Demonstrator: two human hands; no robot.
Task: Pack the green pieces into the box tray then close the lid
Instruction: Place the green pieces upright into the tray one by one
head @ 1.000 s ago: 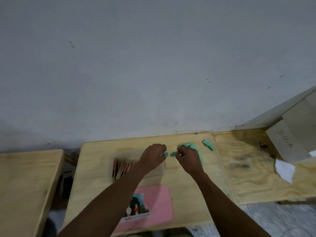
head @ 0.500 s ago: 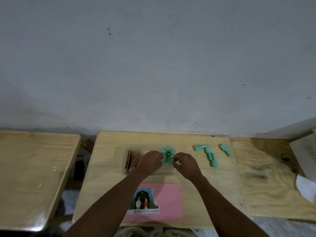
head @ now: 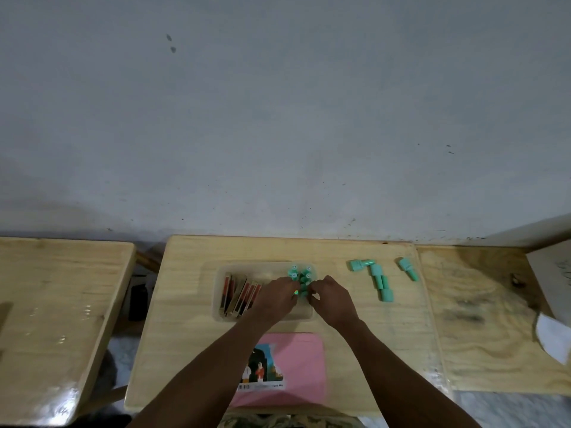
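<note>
A clear box tray (head: 218, 307) lies on the middle wooden table (head: 191, 257). Several green pieces (head: 301, 274) stand upright in its right end. My left hand (head: 276, 296) and my right hand (head: 332, 299) meet over that end, fingertips pinching green pieces between them. More green pieces (head: 378, 279) lie loose on the table to the right, one pair (head: 408, 268) farther out. The pink lid (head: 304, 366) with a picture label lies flat near the front edge, between my forearms.
Several flat red and tan cards (head: 239, 295) stand on edge in the tray's left part. A second table (head: 55, 304) sits to the left across a gap, a plywood board (head: 488, 319) to the right. White paper (head: 553, 338) lies at the far right.
The camera has tilted down and closer. Both hands moved from the loose pieces at the right into the tray's right end, where upright green pieces now stand.
</note>
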